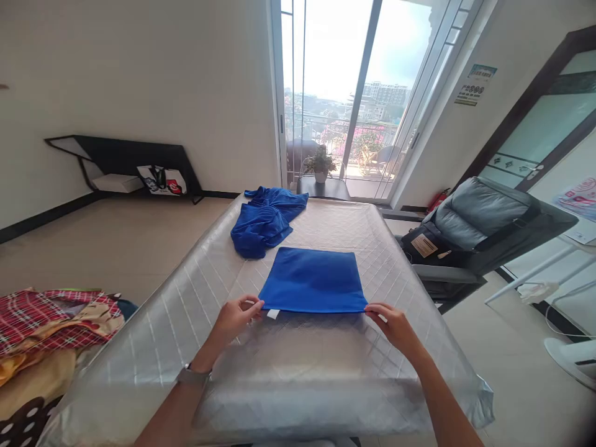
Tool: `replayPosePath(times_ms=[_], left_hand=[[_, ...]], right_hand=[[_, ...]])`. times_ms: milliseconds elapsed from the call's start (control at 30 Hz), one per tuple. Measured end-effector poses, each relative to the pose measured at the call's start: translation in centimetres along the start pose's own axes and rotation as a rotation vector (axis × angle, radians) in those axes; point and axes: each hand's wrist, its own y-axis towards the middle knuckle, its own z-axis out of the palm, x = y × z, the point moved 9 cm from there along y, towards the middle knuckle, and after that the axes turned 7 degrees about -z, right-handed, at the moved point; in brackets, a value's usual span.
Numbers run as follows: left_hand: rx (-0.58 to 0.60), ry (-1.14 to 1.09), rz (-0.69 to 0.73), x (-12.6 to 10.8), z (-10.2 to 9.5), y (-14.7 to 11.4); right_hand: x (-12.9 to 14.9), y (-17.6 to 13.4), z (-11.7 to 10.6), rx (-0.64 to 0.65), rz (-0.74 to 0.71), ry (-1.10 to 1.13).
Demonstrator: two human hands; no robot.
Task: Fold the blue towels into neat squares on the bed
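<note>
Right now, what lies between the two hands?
The head view shows the flat blue cloth between the left hand and the right hand, its white tag nearer the left.

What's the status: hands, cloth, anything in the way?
Left hand, right hand: pinching near corners of blue cloth, laid flat. White tag sticking out near left hand. Crumpled blue fabric beyond, off to the left; nothing lying on the cloth.
</note>
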Motion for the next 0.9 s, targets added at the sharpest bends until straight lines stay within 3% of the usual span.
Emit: replayPosePath(times_ms=[67,133,333,500,700,900], left_hand=[[0.016,0.114,-0.023,2.7,1.3,-0.1],[-0.007,0.198,0.009,3.4,1.8,-0.8],[-0.073,0.272,-0.012,3.7,1.4,-2.9],[-0.191,0.488,0.039,4.6,1.1,-4.0],[-0.229,0.706,0.013,5.6,1.7,-4.3],[-0.282,0.743,0.031,5.4,1.9,-4.8]], right_hand=[[-1.3,-2.0,3.1,0.074,0.050,-0.001],[-1.9,-3.2,4.4,0.085,0.083,-0.015],[-1.7,-4.4,3.9,0.061,0.113,-0.034],[-0.6,-5.2,3.9,0.063,0.105,-0.062],[0.6,-5.6,3.8,0.065,0.086,-0.107],[0.4,-5.9,3.8,0.086,0.081,-0.166]])
